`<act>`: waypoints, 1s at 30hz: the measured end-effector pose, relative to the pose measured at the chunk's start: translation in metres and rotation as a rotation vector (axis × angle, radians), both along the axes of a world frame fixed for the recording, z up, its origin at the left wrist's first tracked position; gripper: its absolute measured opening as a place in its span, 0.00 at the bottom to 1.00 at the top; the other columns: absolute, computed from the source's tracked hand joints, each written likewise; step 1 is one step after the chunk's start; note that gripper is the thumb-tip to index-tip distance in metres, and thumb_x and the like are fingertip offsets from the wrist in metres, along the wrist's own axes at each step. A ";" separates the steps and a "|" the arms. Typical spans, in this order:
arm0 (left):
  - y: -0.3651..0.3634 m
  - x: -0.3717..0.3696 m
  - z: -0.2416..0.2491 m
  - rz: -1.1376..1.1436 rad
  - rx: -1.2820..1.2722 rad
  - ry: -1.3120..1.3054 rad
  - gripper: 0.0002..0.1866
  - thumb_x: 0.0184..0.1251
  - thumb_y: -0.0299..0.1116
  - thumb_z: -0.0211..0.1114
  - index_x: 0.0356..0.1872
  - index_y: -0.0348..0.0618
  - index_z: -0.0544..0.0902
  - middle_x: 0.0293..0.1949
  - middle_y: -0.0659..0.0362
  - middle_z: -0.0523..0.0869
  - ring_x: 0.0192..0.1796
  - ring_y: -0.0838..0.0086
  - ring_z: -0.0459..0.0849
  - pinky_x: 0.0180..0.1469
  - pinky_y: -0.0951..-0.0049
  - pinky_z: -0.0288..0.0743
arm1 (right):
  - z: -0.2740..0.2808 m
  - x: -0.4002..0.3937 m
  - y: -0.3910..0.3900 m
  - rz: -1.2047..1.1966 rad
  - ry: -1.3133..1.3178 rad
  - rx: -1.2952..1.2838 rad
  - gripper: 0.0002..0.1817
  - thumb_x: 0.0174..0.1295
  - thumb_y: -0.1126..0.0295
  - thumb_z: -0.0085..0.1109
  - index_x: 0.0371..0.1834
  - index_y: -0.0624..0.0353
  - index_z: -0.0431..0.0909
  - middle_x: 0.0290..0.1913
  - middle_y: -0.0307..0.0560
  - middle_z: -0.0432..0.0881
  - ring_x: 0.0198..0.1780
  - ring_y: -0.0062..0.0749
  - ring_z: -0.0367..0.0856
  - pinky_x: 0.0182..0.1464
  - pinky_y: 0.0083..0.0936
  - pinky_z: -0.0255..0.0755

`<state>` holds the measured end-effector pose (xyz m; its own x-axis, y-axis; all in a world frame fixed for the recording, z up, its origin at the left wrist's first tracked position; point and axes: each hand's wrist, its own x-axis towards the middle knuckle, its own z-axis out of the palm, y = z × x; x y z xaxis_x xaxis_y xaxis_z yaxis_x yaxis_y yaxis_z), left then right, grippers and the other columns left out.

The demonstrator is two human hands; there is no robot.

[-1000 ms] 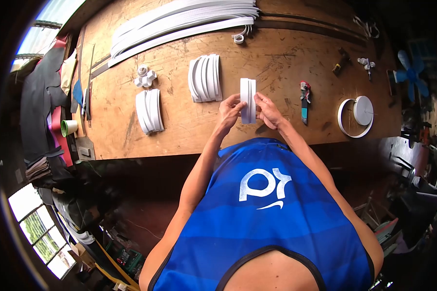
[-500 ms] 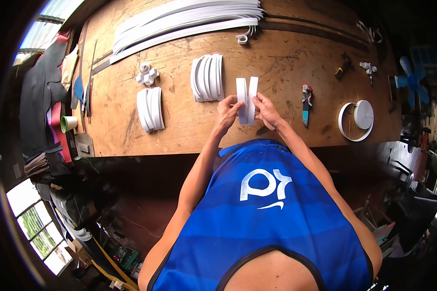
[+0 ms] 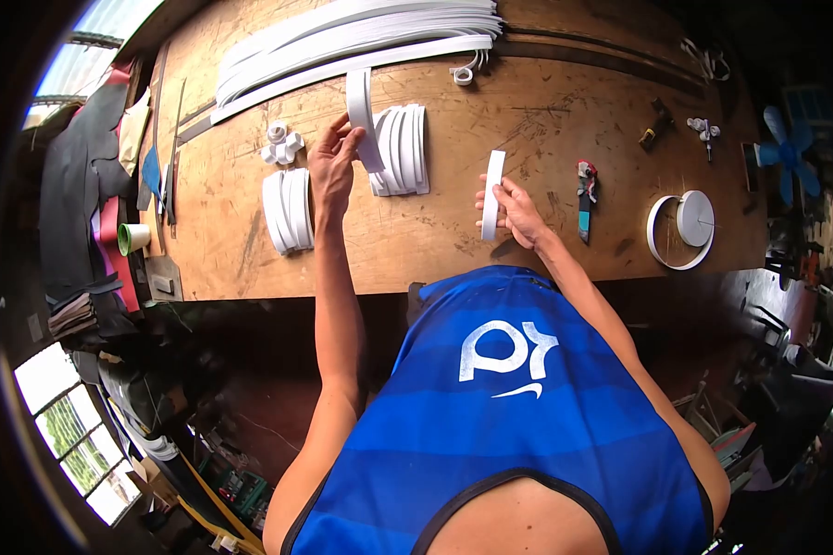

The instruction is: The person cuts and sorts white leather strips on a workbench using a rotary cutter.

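Note:
My left hand is closed on a short, curved white strip, held over the left edge of the larger stack of short white strips. To the right, my right hand grips another short white strip, which stands nearly lengthwise in front of me. A smaller stack of white strips lies left of my left forearm. Part of the larger stack is hidden by the strip in my left hand.
Long white strips lie along the back of the wooden table. White rolls sit at left. On the right are a teal-handled cutter, a white coil and a dark tool. A green cup is at the left edge.
The two strips have come apart. My left hand has moved left and forward with one strip to the larger stack; my right hand holds the other in nearly the same place.

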<state>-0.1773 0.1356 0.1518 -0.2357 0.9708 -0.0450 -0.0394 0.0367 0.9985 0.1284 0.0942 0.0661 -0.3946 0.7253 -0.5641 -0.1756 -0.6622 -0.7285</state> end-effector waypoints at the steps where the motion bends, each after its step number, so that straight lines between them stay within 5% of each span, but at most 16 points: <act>1: 0.003 -0.004 -0.006 -0.008 -0.026 -0.007 0.22 0.68 0.35 0.66 0.60 0.38 0.77 0.45 0.56 0.87 0.40 0.79 0.85 0.37 0.80 0.79 | 0.000 0.000 0.000 0.002 0.002 0.004 0.20 0.75 0.59 0.44 0.66 0.51 0.66 0.49 0.44 0.76 0.48 0.27 0.78 0.46 0.39 0.84; 4: 0.007 -0.011 -0.048 -0.010 -0.190 0.148 0.24 0.64 0.36 0.69 0.60 0.37 0.78 0.45 0.51 0.86 0.44 0.73 0.85 0.40 0.76 0.81 | 0.000 0.000 0.001 0.005 0.010 0.005 0.20 0.75 0.59 0.45 0.66 0.52 0.66 0.47 0.43 0.76 0.48 0.27 0.78 0.46 0.39 0.84; 6: 0.000 -0.019 -0.111 0.118 -0.265 0.550 0.25 0.59 0.38 0.72 0.57 0.39 0.80 0.48 0.48 0.85 0.45 0.64 0.85 0.48 0.66 0.79 | 0.000 0.000 0.000 0.009 0.009 0.000 0.20 0.75 0.59 0.45 0.66 0.52 0.67 0.47 0.43 0.75 0.48 0.27 0.78 0.46 0.40 0.84; 10: -0.033 0.005 -0.115 0.268 -0.187 0.658 0.20 0.58 0.35 0.70 0.51 0.39 0.83 0.45 0.51 0.84 0.41 0.64 0.84 0.48 0.65 0.77 | 0.000 0.002 -0.002 -0.026 -0.040 0.012 0.19 0.74 0.60 0.47 0.63 0.53 0.70 0.43 0.41 0.74 0.45 0.27 0.79 0.45 0.39 0.85; 12: -0.046 0.027 -0.103 0.283 -0.153 0.575 0.14 0.64 0.34 0.65 0.48 0.38 0.84 0.42 0.53 0.85 0.37 0.69 0.84 0.43 0.70 0.78 | -0.001 0.003 -0.001 -0.019 -0.044 -0.003 0.18 0.74 0.61 0.47 0.63 0.53 0.71 0.45 0.40 0.74 0.46 0.26 0.78 0.46 0.39 0.84; 16: -0.068 0.073 -0.105 -0.066 -0.289 0.206 0.15 0.68 0.37 0.64 0.49 0.38 0.83 0.38 0.58 0.87 0.38 0.77 0.83 0.38 0.77 0.75 | 0.000 -0.005 0.002 0.023 -0.062 0.027 0.17 0.72 0.61 0.51 0.60 0.53 0.74 0.46 0.39 0.76 0.45 0.22 0.78 0.45 0.31 0.82; 20: -0.079 0.118 -0.088 -0.234 -0.354 0.181 0.15 0.66 0.37 0.66 0.46 0.37 0.84 0.34 0.53 0.89 0.36 0.72 0.86 0.39 0.72 0.79 | -0.004 -0.019 0.004 0.029 -0.103 0.123 0.14 0.69 0.63 0.56 0.53 0.57 0.78 0.38 0.38 0.80 0.36 0.20 0.80 0.39 0.23 0.80; 27: -0.075 0.114 -0.101 -0.200 -0.334 0.188 0.12 0.65 0.34 0.66 0.43 0.36 0.83 0.30 0.54 0.87 0.32 0.74 0.85 0.37 0.71 0.79 | -0.007 -0.016 0.002 0.007 -0.141 0.151 0.15 0.67 0.64 0.60 0.52 0.59 0.77 0.36 0.37 0.81 0.31 0.16 0.77 0.36 0.18 0.78; 28: -0.072 0.105 -0.103 -0.197 -0.308 0.195 0.10 0.67 0.33 0.66 0.44 0.38 0.83 0.31 0.61 0.86 0.30 0.83 0.81 0.29 0.80 0.73 | -0.007 -0.014 0.001 -0.016 -0.147 0.135 0.15 0.67 0.64 0.60 0.53 0.59 0.77 0.35 0.37 0.80 0.31 0.15 0.77 0.36 0.17 0.77; 30: -0.062 0.087 -0.093 -0.119 -0.307 0.156 0.12 0.68 0.33 0.65 0.48 0.39 0.83 0.31 0.61 0.86 0.30 0.83 0.81 0.28 0.81 0.73 | -0.009 -0.007 0.002 -0.011 -0.152 0.134 0.16 0.68 0.63 0.59 0.55 0.58 0.76 0.37 0.37 0.80 0.33 0.16 0.78 0.37 0.18 0.78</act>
<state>-0.0906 0.0731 0.0592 -0.1485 0.9388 -0.3108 0.1352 0.3307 0.9340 0.1214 0.0963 0.0569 -0.3033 0.8018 -0.5149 -0.0635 -0.5562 -0.8286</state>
